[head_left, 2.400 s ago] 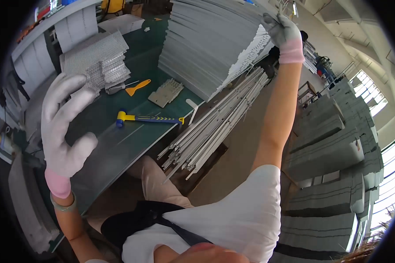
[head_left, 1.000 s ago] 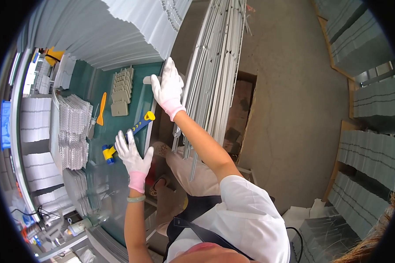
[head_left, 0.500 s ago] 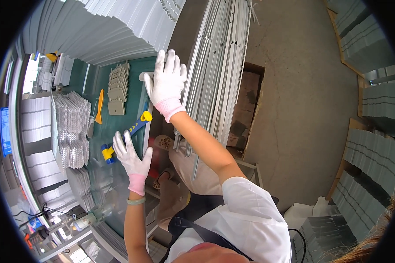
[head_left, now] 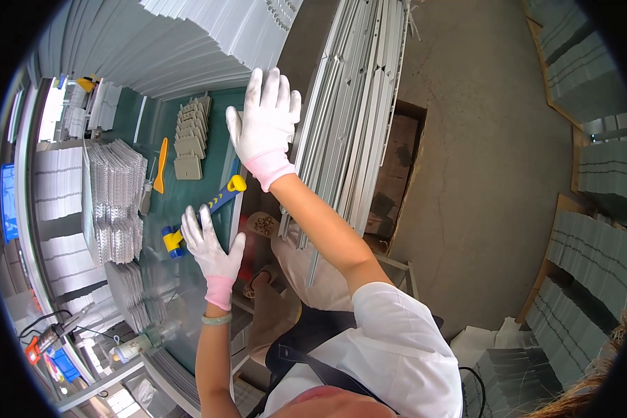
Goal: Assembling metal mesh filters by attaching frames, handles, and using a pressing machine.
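Note:
My left hand (head_left: 214, 254), in a white glove with a pink cuff, is open over the green tabletop (head_left: 216, 111). Its fingers are stretched out and overlap a blue and yellow mallet (head_left: 224, 198), hiding part of the handle; whether they touch it I cannot tell. My right hand (head_left: 263, 125), gloved the same way, is spread flat at the table's edge, beside the long pale metal profiles (head_left: 348, 125). Nothing shows in its fingers, and what lies under the palm is hidden. Left of it rests a row of beige flat plates (head_left: 189, 145).
An orange scraper (head_left: 161, 166) lies beyond the mallet. Bundles of white ribbed strips (head_left: 115, 202) line the table's left side. A large stack of white panels (head_left: 167, 42) rises at the far end. More stacked panels (head_left: 592, 237) stand on the right, across the concrete floor (head_left: 481, 153).
The view has shifted slightly. My right hand now covers most of the small white piece that showed beside its thumb. Both hands otherwise keep nearly the same pose, and the mallet stays put.

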`<state>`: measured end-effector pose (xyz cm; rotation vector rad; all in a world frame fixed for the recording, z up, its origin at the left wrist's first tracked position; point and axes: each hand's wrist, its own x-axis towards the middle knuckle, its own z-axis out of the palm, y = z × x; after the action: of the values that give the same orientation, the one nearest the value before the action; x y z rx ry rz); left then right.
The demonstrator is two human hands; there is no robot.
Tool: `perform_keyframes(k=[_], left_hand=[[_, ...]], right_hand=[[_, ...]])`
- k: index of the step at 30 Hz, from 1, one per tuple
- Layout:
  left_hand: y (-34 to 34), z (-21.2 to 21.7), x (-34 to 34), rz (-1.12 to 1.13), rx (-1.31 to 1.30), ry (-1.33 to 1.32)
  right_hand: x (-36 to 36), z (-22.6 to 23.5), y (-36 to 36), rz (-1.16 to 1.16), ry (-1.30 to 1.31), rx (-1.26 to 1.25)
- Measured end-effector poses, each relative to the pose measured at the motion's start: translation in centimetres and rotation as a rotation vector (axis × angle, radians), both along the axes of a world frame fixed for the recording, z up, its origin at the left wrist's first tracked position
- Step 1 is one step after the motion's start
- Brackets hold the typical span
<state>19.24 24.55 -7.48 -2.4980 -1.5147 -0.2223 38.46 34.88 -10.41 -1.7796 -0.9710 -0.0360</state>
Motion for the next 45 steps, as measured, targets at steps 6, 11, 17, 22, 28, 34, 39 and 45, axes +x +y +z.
perform_keyframes(k=[6, 11, 17, 22, 28, 34, 39, 45], left_hand=[[-0.1, 0.0, -0.2, 0.008, -0.003, -0.003], [-0.1, -0.1, 0.0, 0.004, -0.004, -0.015], [0.0, 0.0, -0.2, 0.007, -0.002, -0.003], [0.0, 0.1, 0.0, -0.001, -0.005, -0.009], [0.0, 0.1, -0.1, 0.004, -0.002, -0.005], [0.0, 0.0, -0.1, 0.004, -0.005, -0.019], [-0.1, 0.0, -0.1, 0.013, 0.004, -0.023], [-0.1, 0.1, -0.1, 0.024, 0.001, -0.028]], right_hand=[[0.2, 1.1, -0.4, 0.012, 0.023, 0.030], [-0.1, 1.2, 0.4, 0.003, 0.020, 0.042], [0.0, 1.8, 0.0, -0.009, 0.015, 0.078], [-0.2, 2.6, 0.2, -0.005, 0.035, 0.103], [0.2, 3.1, -0.1, -0.009, 0.016, 0.100], [0.1, 4.1, 0.2, -0.030, 0.006, 0.149], [0.4, 4.3, -0.1, -0.028, -0.029, 0.127], [0.2, 5.5, 0.0, -0.030, -0.029, 0.182]])
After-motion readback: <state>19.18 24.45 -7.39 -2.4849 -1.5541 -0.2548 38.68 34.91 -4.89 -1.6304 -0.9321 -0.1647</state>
